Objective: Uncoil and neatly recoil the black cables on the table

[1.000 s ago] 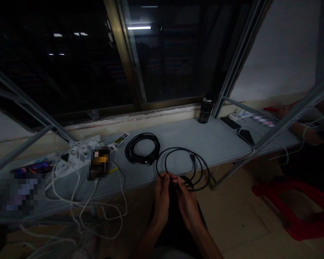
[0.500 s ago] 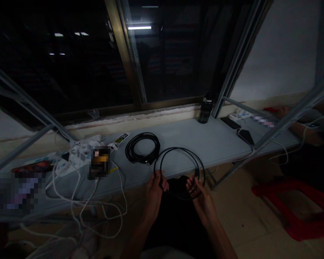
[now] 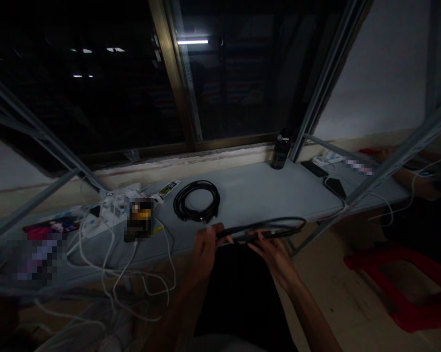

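Currently, L hand (image 3: 206, 247) is closed on the left end of a blk cable coil (image 3: 242, 228), thumb uppermost, by the table's (image 3: 257, 190) front edge. Coil's tilted nearly edge-on, loops reaching right along that edge. R hand (image 3: 277, 256) has part-bent fingers, tips at the coil's underside; can't tell if they grip. 2nd blk coil (image 3: 191, 214) lies flat on the table, just beyond L hand. Blk bottle (image 3: 279, 152) stands upright near the back edge. White cables (image 3: 81, 242) droop over the front edge, far left.

Lighting is dim, with glare on the window (image 3: 235, 83).
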Motion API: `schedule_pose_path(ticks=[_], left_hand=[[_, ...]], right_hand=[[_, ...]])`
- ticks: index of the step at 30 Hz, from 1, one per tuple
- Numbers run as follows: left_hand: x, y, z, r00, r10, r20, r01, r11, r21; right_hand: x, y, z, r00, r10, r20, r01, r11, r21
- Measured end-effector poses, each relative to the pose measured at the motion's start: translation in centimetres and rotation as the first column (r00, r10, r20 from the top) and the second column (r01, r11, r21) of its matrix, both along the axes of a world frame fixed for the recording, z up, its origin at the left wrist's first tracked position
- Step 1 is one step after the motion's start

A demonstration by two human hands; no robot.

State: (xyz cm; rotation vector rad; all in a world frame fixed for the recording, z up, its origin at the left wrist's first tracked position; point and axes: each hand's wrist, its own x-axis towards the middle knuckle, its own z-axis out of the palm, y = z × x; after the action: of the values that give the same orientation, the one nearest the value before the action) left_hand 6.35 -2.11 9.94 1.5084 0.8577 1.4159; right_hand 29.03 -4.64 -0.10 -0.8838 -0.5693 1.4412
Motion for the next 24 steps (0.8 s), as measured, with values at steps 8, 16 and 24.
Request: schedule_pose_path(ticks=[8, 16, 24], left_hand=[[-0.1, 6.7, 4.3, 0.956, -0.235, -0.175, 0.293, 0.793, 0.534], [-0.3, 14.6, 1.1, 0.906, -0.113, 0.408, 0.087, 0.993, 0.082], [-1.8, 19.6, -1.9, 0.905, -0.271, 0.328, 0.382, 0.856, -0.348]], right_hand=[[1.3, 6.5, 4.7, 0.992, -0.033, 0.121, 0.009, 0.98, 0.197], [-1.8, 4.3, 3.1, 0.691, -0.409, 0.595, 0.064, 0.855, 0.514], [-3.2, 5.6, -2.5, 0.378, -0.527, 0.761, -0.093, 0.796, 0.598]])
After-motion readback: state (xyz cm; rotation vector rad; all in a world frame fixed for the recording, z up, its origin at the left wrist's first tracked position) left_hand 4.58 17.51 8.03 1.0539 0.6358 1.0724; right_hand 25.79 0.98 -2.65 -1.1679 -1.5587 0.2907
